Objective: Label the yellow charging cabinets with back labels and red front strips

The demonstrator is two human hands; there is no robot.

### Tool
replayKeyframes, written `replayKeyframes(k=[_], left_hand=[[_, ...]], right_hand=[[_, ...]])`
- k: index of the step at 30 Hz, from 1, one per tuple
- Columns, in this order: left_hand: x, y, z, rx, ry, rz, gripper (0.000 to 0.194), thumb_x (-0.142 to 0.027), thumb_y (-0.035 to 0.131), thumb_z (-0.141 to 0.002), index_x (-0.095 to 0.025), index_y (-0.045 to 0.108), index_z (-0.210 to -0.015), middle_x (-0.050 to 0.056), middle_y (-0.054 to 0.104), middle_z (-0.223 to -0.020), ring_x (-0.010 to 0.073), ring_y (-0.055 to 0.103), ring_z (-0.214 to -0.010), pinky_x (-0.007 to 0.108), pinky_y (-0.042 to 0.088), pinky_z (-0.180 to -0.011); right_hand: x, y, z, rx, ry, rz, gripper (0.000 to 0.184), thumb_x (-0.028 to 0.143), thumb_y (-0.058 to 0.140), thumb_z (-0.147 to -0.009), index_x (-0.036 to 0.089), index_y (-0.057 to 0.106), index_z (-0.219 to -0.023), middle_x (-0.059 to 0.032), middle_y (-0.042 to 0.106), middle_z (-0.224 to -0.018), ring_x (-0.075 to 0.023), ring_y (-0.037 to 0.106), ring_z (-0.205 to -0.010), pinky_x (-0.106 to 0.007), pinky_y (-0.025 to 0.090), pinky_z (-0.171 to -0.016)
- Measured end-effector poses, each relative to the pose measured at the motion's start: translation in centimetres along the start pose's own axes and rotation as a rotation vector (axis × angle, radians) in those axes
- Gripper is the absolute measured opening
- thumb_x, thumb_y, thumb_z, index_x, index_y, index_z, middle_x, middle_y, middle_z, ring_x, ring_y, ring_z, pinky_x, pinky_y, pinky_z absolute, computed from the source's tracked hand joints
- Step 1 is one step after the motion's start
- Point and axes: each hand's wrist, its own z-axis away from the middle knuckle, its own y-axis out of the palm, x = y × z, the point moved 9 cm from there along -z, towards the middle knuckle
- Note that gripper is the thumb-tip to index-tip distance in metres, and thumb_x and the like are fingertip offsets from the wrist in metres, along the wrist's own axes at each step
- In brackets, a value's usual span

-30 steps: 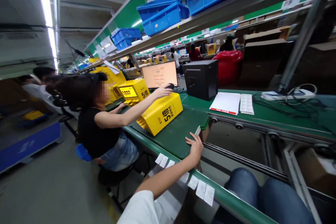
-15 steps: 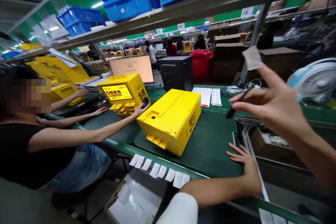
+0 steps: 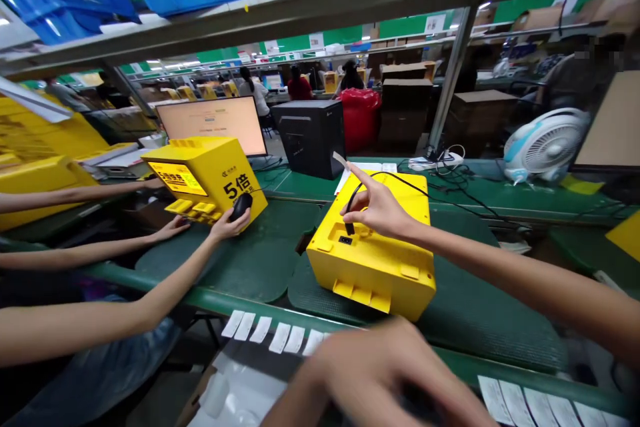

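Observation:
My right hand (image 3: 375, 203) pinches the black plug (image 3: 350, 225) of a power cord, just above the small black socket (image 3: 345, 240) in a yellow box-shaped device (image 3: 373, 273). Whether plug and socket touch, I cannot tell. A small white label (image 3: 340, 159) clings to my raised right index fingertip. The cord (image 3: 435, 193) trails from my hand to the right. My left hand (image 3: 380, 367), smeared by motion, is low in the foreground in front of the device; its fingers are mostly hidden. White labels (image 3: 280, 337) hang in a row along the bench edge near it.
On the left, a co-worker's hand (image 3: 231, 223) holds a black mouse (image 3: 241, 207) against a second yellow device (image 3: 227, 180) with a lit screen. Behind stand a monitor (image 3: 215, 123), a black computer case (image 3: 309, 137) and a white fan (image 3: 547, 143). More labels (image 3: 530, 407) hang at front right.
My right hand has brought the plug left and down to the device's socket. The device now sits farther right with its socket side turned nearer. My left hand has left the belt surface.

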Motion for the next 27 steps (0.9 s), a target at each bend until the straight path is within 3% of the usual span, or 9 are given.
replayKeyframes(k=[2, 3, 5, 6, 8, 11, 16, 23, 27], left_hand=[[-0.4, -12.1, 9.5, -0.941, 0.024, 0.018, 0.045, -0.045, 0.040, -0.100, -0.017, 0.076, -0.104, 0.009, 0.077, -0.093, 0.0217, 0.073, -0.091, 0.035, 0.059, -0.089], [0.4, -15.4, 13.6, -1.217, -0.001, -0.025, 0.045, -0.044, 0.041, -0.100, -0.016, 0.073, -0.114, 0.011, 0.076, -0.106, 0.0240, 0.071, -0.104, 0.041, 0.055, -0.099], [4.0, -19.3, 17.7, -1.472, -0.086, -0.045, 0.050, -0.047, 0.051, -0.095, -0.016, 0.063, -0.133, 0.013, 0.065, -0.134, 0.0291, 0.055, -0.132, 0.051, 0.040, -0.115], [6.6, -20.3, 17.6, -1.455, -0.124, 0.037, 0.058, -0.049, 0.056, -0.092, -0.017, 0.056, -0.141, 0.013, 0.057, -0.144, 0.0309, 0.046, -0.140, 0.053, 0.034, -0.118], [11.4, -20.4, 15.6, -1.297, -0.137, 0.303, 0.074, -0.049, 0.062, -0.087, -0.018, 0.043, -0.151, 0.014, 0.047, -0.153, 0.0339, 0.041, -0.143, 0.053, 0.032, -0.119], [14.4, -18.4, 12.7, -1.140, -0.077, 0.546, 0.081, -0.037, 0.066, -0.083, -0.019, 0.034, -0.156, 0.013, 0.046, -0.154, 0.0347, 0.048, -0.138, 0.050, 0.037, -0.117], [13.4, -15.4, 11.4, -1.182, -0.059, 0.516, 0.077, -0.032, 0.061, -0.087, -0.026, 0.029, -0.157, 0.006, 0.043, -0.157, 0.0306, 0.045, -0.141, 0.046, 0.040, -0.117], [12.6, -12.5, 9.9, -1.361, -0.196, 0.204, 0.075, -0.035, 0.059, -0.089, -0.027, 0.030, -0.157, 0.004, 0.036, -0.161, 0.0306, 0.035, -0.147, 0.046, 0.034, -0.121], [12.0, -11.5, 9.0, -1.378, -0.252, 0.105, 0.074, -0.035, 0.056, -0.091, -0.027, 0.026, -0.158, 0.004, 0.034, -0.162, 0.0299, 0.034, -0.148, 0.046, 0.034, -0.121]], right_hand=[[-0.6, 0.5, 0.3, 0.002, 0.003, 0.037, 0.107, 0.009, 0.077, -0.075, 0.019, 0.016, -0.163, -0.0002, 0.074, -0.079, -0.0203, 0.073, -0.078, -0.029, 0.060, -0.074], [-0.7, 0.7, 0.4, -0.003, 0.002, 0.053, 0.106, 0.009, 0.076, -0.076, 0.020, 0.017, -0.163, -0.0002, 0.074, -0.080, -0.0197, 0.073, -0.078, -0.028, 0.060, -0.074], [-1.0, 0.9, 0.6, -0.036, 0.009, 0.071, 0.103, 0.008, 0.075, -0.077, 0.020, 0.019, -0.162, -0.0006, 0.074, -0.082, -0.0188, 0.073, -0.078, -0.028, 0.059, -0.074], [-1.2, 0.8, 0.6, -0.063, 0.021, 0.071, 0.101, 0.008, 0.075, -0.077, 0.020, 0.021, -0.162, -0.0009, 0.075, -0.082, -0.0188, 0.073, -0.078, -0.028, 0.059, -0.075], [-1.5, 0.8, 0.8, -0.114, 0.055, 0.059, 0.099, 0.009, 0.076, -0.076, 0.019, 0.025, -0.161, -0.0015, 0.075, -0.083, -0.0194, 0.073, -0.078, -0.029, 0.060, -0.075], [-1.8, 0.6, 1.5, -0.151, 0.104, 0.060, 0.097, 0.010, 0.077, -0.074, 0.018, 0.031, -0.159, -0.0023, 0.075, -0.083, -0.0206, 0.074, -0.079, -0.031, 0.061, -0.075], [-1.8, -0.8, 3.4, -0.150, 0.135, 0.079, 0.098, 0.014, 0.078, -0.075, 0.020, 0.030, -0.159, -0.0029, 0.075, -0.084, -0.0228, 0.075, -0.083, -0.035, 0.063, -0.080], [-1.8, -2.7, 5.8, -0.120, 0.189, 0.054, 0.103, 0.017, 0.080, -0.074, 0.023, 0.025, -0.161, -0.0037, 0.074, -0.083, -0.0264, 0.075, -0.086, -0.038, 0.065, -0.079], [-2.0, -3.3, 6.5, -0.096, 0.221, 0.038, 0.106, 0.014, 0.081, -0.074, 0.024, 0.021, -0.162, -0.0036, 0.074, -0.083, -0.0259, 0.075, -0.084, -0.036, 0.065, -0.075]])
